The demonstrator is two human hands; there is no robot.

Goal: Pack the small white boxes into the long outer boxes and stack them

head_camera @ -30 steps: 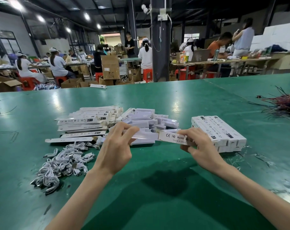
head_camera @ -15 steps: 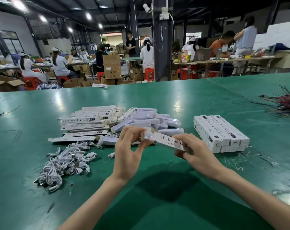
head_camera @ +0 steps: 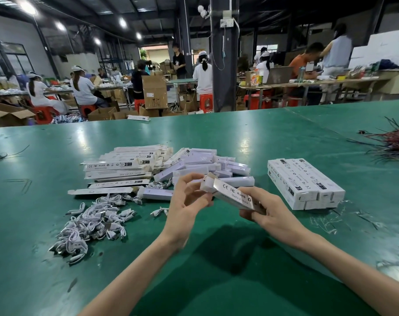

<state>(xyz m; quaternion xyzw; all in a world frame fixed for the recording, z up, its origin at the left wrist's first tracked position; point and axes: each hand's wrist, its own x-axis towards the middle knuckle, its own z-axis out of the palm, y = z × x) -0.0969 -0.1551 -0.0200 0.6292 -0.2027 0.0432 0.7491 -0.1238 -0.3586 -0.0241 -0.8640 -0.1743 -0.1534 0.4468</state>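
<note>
A worker's right hand (head_camera: 271, 215) grips the long outer box (head_camera: 232, 195) above the green table (head_camera: 239, 137). Its long axis slants up-left to the left hand (head_camera: 185, 201), whose fingertips pinch the flapped end. The finished stack (head_camera: 305, 183) lies just right.

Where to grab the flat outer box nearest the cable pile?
Probably its left end: the flat outer box lies flat on the table, and its open flap juts out there. Come from the left; cables crowd its near edge.
</note>
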